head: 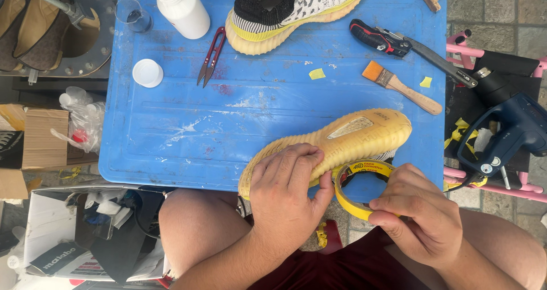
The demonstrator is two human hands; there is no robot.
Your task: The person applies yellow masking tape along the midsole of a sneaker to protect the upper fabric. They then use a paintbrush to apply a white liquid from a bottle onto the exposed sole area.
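Observation:
A sneaker lies sole up at the near edge of the blue table, its yellowed sole facing me. My left hand lies over the heel end of that sole and grips it. My right hand pinches a roll of yellow masking tape just below the shoe, beside my left thumb. The second sneaker, knit grey and black with a yellow stripe, rests upright at the far edge of the table.
On the table lie red thread snips, a white bottle, a white cap, a small glass, an orange-bristled brush and a red-handled tool. A blue heat gun sits on the right.

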